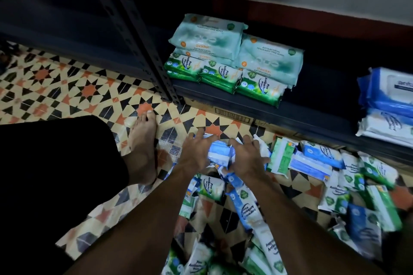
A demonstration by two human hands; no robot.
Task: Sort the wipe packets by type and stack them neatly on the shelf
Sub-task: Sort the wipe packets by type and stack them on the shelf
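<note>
Left hand and right hand around blue packets

On the shelf, at 12 o'clock, a row of pine packets lies along the front edge, with larger packs stacked behind and partly on them. Another stack sits at 3 o'clock. A flat box seems to lie under the shelf. Loose packets spread over the floor from 4 to 6 o'clock. At centre the left hand and right hand hold a bundle between them, with a foot at their 9 o'clock.
</note>
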